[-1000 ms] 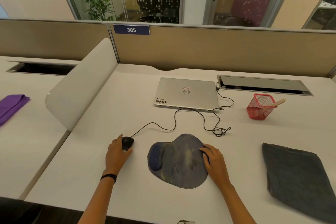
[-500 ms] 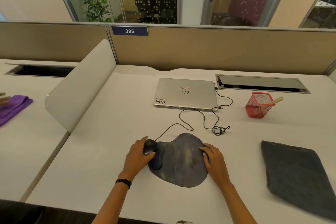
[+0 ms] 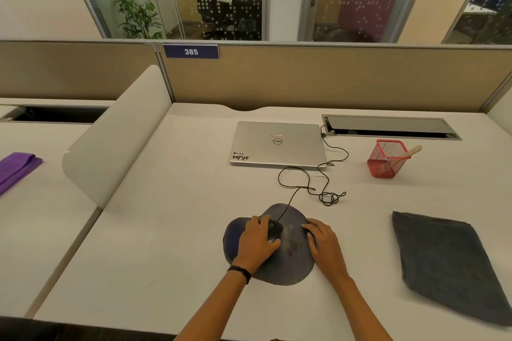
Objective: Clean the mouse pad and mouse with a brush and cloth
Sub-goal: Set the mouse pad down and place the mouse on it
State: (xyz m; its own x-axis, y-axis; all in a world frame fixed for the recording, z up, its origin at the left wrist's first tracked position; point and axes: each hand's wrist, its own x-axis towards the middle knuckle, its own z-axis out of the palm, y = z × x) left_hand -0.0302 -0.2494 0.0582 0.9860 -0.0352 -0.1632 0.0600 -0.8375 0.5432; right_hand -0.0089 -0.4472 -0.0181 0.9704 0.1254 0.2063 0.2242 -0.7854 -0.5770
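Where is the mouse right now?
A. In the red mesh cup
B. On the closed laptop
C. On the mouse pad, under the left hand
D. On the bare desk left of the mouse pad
C: the left hand grips the mouse on the mouse pad.

Before us on the tabletop (image 3: 166,243) lies the mouse pad (image 3: 288,266), the mouse (image 3: 274,230) on it. Behind it sits a closed laptop (image 3: 277,144). Right of the laptop stands a mesh holder (image 3: 386,159) with a brush (image 3: 410,153) inside; a cloth (image 3: 448,260) lies nearer, right of the pad.
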